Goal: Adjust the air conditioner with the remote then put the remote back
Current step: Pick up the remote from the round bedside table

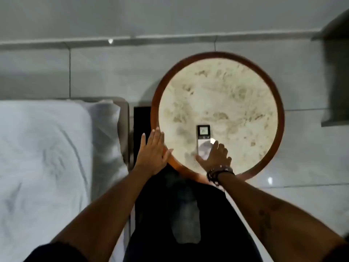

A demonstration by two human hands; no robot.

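Head view: right hand on remote, round table, left hand flat.

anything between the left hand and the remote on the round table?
Head view: only the table's wooden rim and bare marbled top separate the open left hand from the remote. The right hand sits on the remote's near end.

One remote, one round table, two hands, one bed
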